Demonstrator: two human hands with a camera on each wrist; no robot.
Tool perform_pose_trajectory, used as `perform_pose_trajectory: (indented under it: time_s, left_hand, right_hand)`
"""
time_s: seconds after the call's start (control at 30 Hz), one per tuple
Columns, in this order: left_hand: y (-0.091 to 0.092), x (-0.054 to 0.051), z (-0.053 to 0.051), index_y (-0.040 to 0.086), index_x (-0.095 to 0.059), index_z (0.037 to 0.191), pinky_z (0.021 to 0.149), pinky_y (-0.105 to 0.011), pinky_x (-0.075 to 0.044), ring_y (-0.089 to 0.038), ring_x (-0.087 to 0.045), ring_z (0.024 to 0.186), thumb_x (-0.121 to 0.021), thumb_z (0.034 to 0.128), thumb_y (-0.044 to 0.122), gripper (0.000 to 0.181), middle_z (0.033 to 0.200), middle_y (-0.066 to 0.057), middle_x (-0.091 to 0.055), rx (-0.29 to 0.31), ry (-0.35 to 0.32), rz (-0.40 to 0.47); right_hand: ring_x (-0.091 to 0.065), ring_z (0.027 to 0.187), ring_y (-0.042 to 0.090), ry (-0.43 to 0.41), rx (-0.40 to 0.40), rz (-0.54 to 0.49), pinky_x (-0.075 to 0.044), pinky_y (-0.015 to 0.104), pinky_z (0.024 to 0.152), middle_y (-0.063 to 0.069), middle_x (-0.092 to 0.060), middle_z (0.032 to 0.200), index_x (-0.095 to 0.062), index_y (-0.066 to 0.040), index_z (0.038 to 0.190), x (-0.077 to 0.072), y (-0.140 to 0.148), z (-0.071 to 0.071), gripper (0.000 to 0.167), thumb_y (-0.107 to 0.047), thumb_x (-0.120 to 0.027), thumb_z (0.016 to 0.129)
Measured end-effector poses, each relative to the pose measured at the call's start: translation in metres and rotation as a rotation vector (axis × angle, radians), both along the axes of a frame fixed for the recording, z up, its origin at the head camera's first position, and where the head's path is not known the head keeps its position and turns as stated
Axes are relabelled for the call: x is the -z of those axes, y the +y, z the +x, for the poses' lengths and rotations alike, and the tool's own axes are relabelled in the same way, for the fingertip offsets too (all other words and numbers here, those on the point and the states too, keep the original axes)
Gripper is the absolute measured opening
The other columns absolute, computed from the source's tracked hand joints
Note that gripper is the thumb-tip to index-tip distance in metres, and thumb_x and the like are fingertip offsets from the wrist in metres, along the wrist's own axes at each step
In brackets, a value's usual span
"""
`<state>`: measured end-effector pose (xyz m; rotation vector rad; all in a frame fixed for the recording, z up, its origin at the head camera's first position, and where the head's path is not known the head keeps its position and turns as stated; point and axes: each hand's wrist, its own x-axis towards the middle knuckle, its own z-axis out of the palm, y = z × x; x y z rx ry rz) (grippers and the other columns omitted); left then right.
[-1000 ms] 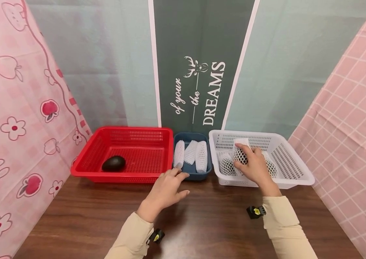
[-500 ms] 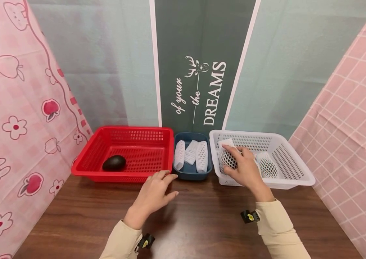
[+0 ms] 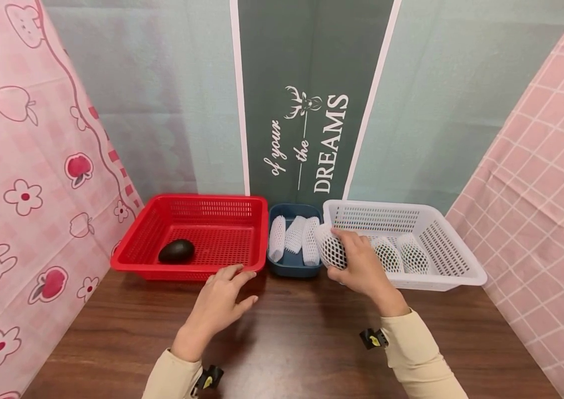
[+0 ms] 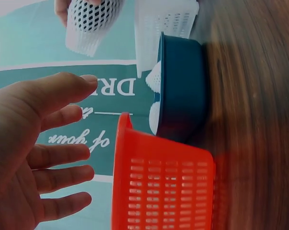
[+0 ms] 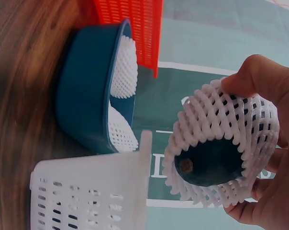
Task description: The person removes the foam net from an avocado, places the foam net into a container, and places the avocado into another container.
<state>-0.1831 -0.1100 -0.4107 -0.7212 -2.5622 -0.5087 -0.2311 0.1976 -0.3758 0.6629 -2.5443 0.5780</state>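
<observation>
My right hand (image 3: pixel 359 266) grips an avocado (image 5: pixel 214 163) wrapped in a white foam net sleeve (image 5: pixel 264 122). The dark stem end shows through the sleeve's open end in the right wrist view. This wrapped avocado is raised at the left rim of the white basket (image 3: pixel 456 274). My left hand (image 3: pixel 217 302) hovers by the front rim of the red basket (image 3: pixel 182 271), fingers spread and relaxed, holding nothing. One bare dark avocado (image 3: pixel 176 251) lies in the red basket. Two other net-wrapped avocados, left (image 3: pixel 387 256) and right (image 3: pixel 413 255), lie in the white basket.
Between the two baskets stands a small blue bin (image 3: pixel 294 271) with three foam net sleeves (image 3: pixel 294 235) in it. All three containers stand along the back of the brown wooden table (image 3: pixel 301 343). Printed cloth (image 3: pixel 162 111) hangs behind and at both sides.
My right hand has carried the wrapped avocado leftward, from the white basket's middle to its left rim. My left hand has drawn away from the blue bin, left toward the red basket.
</observation>
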Motion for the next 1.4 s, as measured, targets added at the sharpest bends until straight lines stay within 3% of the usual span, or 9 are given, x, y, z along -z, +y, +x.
perform_pose_trajectory:
  time_s: [0.1,0.3,0.8,1.07,1.4]
  left_hand:
    - [-0.005,0.002,0.001,0.012,-0.067,0.108,0.079,-0.047,-0.045,-0.031,-0.056,0.100,-0.080,0.0686,0.028,0.045,0.111,-0.016,-0.059,-0.008,0.019,0.004]
    - [-0.014,0.010,0.003,0.012,-0.068,0.106,0.079,-0.047,-0.045,-0.032,-0.057,0.097,-0.080,0.0693,0.027,0.042,0.109,-0.015,-0.060,-0.002,0.041,0.000]
    - [-0.034,0.023,0.008,0.010,-0.068,0.105,0.072,-0.048,-0.046,-0.032,-0.057,0.094,-0.080,0.0686,0.026,0.042,0.106,-0.016,-0.060,-0.021,-0.021,-0.003]
    - [-0.043,0.034,0.002,0.008,-0.067,0.105,0.072,-0.049,-0.047,-0.031,-0.058,0.095,-0.080,0.0692,0.026,0.042,0.104,-0.014,-0.060,-0.052,-0.061,0.010]
    - [-0.052,0.043,-0.001,0.008,-0.067,0.105,0.069,-0.049,-0.047,-0.030,-0.059,0.090,-0.080,0.0688,0.027,0.043,0.099,-0.013,-0.061,-0.089,-0.080,0.014]
  right_hand:
    - [-0.048,0.100,0.038,0.005,-0.009,0.022,-0.039,0.048,0.084,0.018,-0.054,0.120,-0.049,0.000,0.127,0.002,-0.004,0.000,0.077,-0.020,-0.077,0.058]
    - [-0.050,0.093,0.035,0.030,-0.049,0.063,-0.041,0.046,0.079,0.015,-0.055,0.118,-0.050,-0.003,0.126,0.008,-0.012,0.003,0.076,-0.020,-0.075,0.057]
    - [-0.049,0.092,0.031,0.020,-0.132,0.146,-0.043,0.046,0.075,0.009,-0.056,0.116,-0.052,-0.009,0.124,0.026,-0.028,0.001,0.067,-0.018,-0.069,0.059]
    - [-0.050,0.096,0.029,-0.012,-0.168,0.159,-0.042,0.048,0.068,0.006,-0.055,0.115,-0.052,-0.012,0.124,0.039,-0.035,0.002,0.068,-0.018,-0.068,0.059]
    - [-0.050,0.098,0.028,-0.077,-0.184,0.194,-0.042,0.044,0.070,0.006,-0.053,0.119,-0.053,-0.013,0.123,0.051,-0.044,0.003,0.066,-0.013,-0.071,0.060]
